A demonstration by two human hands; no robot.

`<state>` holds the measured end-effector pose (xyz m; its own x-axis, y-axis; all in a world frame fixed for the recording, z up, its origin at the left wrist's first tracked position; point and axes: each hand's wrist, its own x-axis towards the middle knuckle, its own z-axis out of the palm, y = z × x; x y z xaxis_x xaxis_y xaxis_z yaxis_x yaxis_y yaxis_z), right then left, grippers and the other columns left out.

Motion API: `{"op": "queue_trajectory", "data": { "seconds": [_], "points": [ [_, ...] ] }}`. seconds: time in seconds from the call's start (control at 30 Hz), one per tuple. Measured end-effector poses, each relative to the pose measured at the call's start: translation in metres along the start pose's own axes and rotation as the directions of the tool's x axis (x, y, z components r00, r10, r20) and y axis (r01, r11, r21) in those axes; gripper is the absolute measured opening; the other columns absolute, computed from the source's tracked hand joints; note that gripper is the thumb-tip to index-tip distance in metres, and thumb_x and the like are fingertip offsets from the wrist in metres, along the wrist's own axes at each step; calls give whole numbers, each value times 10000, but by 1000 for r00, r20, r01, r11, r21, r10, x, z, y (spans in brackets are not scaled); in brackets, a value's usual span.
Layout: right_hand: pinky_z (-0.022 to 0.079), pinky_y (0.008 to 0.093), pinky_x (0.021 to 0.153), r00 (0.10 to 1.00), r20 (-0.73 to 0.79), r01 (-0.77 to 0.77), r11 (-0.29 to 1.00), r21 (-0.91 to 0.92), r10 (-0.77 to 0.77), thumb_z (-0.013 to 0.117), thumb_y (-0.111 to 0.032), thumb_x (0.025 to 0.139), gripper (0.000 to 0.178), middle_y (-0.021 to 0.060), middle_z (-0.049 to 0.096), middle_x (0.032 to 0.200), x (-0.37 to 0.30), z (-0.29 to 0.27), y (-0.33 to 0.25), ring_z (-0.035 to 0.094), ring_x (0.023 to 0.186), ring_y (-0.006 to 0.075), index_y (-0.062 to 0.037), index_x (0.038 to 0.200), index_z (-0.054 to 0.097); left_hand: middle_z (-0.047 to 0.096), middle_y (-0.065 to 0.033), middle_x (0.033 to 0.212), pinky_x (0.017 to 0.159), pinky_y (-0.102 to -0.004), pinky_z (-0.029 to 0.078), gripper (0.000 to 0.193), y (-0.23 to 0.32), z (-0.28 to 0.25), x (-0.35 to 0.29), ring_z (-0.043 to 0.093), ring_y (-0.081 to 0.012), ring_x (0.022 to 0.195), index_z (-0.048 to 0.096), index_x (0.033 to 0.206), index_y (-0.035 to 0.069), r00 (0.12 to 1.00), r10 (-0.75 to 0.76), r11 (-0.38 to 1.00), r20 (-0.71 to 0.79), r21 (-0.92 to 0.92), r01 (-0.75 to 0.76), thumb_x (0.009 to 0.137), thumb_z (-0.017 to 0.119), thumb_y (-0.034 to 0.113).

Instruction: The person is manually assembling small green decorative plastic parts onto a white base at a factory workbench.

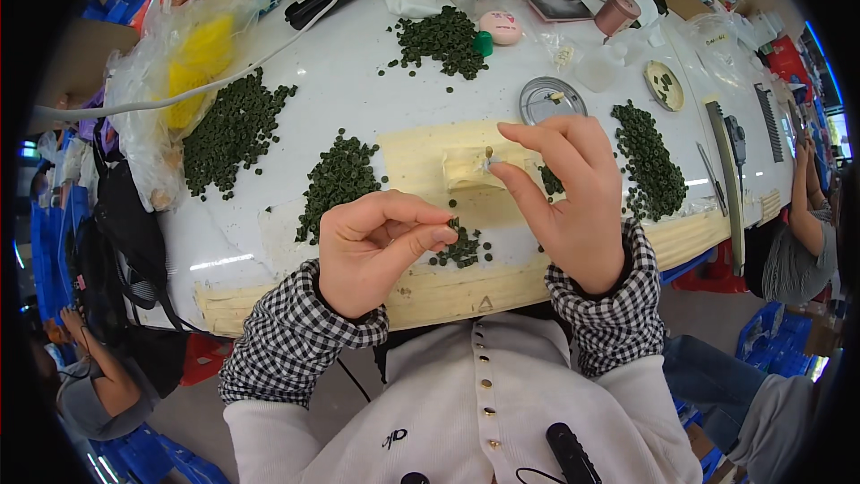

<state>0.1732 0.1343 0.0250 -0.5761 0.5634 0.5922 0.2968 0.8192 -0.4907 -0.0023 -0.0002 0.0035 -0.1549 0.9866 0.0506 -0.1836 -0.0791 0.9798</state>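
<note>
My left hand point(372, 246) is closed in a pinch, thumb against forefinger, over a small heap of dark green pieces point(460, 249). Whatever sits between those fingertips is too small to make out. Across from it, my right hand point(573, 188) is open, its thumb and forefinger apart. Its thumb tip is beside a small pale peg-like bit point(488, 161) at the end of a block wrapped in yellowish tape point(464, 170). That block rests on a taped, cream-coloured patch point(412, 148) of the white table. Part of another green heap point(550, 181) shows behind the right hand.
Larger heaps of small green pieces lie at left point(233, 130), centre left point(339, 181), back point(441, 41) and right point(649, 161). A round clear lid point(552, 100), a shallow dish point(664, 86) and a pink round container point(500, 28) stand behind. A white cable point(228, 82) crosses the left side.
</note>
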Motion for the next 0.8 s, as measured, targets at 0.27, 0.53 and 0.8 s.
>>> {"op": "queue_trajectory", "data": {
  "seconds": [0.27,0.53,0.8],
  "points": [
    [444,326,650,998,51,27,1000,-9,-26,735,-57,739,125,73,569,787,2,7,6,535,741,239,-31,829,651,673,-129,956,801,-245,548,137,-1,1,0,671,-157,891,639,994,-73,1000,-10,1000,-1,3,10,858,624,-76],
    [481,282,752,987,152,-22,896,443,-51,542,-90,951,120,100,639,912,0,-16,-12,608,817,167,29,969,540,676,-129,955,812,-253,540,137,1,2,1,668,-160,904,638,990,-76,999,-23,1000,22,-10,23,854,628,-78],
    [515,277,788,937,348,-221,808,547,21,487,-148,988,177,126,637,927,-6,-6,-17,665,880,172,29,997,487,678,-130,948,812,-259,537,131,-1,1,1,665,-154,893,639,977,-77,999,-15,1000,41,15,14,846,640,-74]
  ]
}}
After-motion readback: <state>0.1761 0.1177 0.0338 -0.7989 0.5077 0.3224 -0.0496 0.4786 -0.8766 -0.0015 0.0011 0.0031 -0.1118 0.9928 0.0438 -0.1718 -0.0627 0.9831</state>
